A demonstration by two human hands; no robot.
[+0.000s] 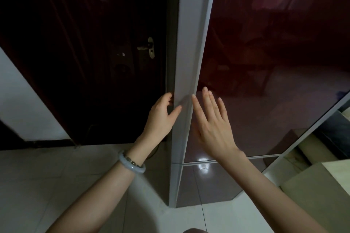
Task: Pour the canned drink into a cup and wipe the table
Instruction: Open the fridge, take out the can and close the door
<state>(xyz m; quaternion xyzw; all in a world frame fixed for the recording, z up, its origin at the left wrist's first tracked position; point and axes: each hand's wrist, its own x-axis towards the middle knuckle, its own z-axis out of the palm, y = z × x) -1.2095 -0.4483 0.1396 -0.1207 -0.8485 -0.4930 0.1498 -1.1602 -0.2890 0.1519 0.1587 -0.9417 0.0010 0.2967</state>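
Canned drink unseen (likely inside); we note left hand (pixel 161 113) curled round the fridge door (pixel 265 62) edge, probably to pull, right hand (pixel 212 125) flat, fingers straight, steadying its front

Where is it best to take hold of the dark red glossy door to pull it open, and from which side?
Probably its grey left edge, from the left: the dark red door has a flat, glossy front with no handle visible. The left hand curls its fingers behind that edge, thumb on it; the right hand is open.
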